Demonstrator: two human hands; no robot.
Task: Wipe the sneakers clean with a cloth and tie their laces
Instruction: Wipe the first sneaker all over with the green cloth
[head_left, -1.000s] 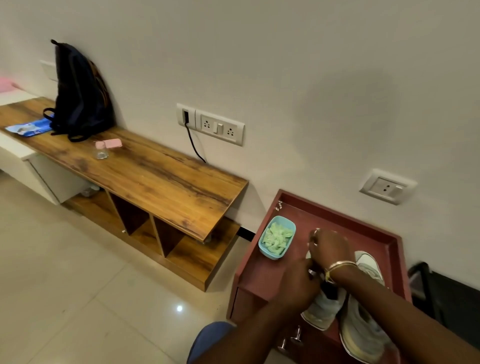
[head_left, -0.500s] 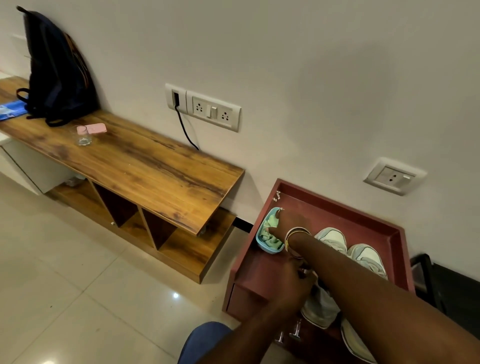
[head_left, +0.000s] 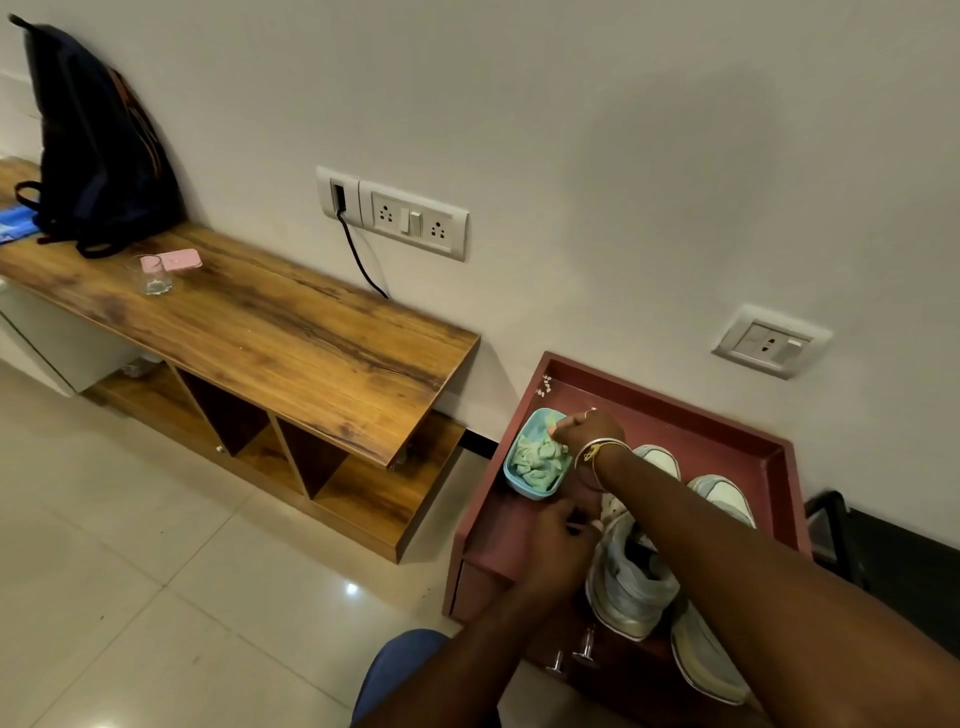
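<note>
Green cloth (head_left: 537, 460) in the blue tub (head_left: 525, 488), our right hand (head_left: 589, 434) pinching it; left hand (head_left: 558, 530) curled against 1 sneaker (head_left: 631, 587), we can't tell its grip

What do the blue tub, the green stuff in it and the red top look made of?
The blue tub: probably plastic, smooth, rounded rim. The green cloth: soft fabric, crumpled in folds. The red cabinet top: likely painted or laminated board, matte, no grain visible.
</note>
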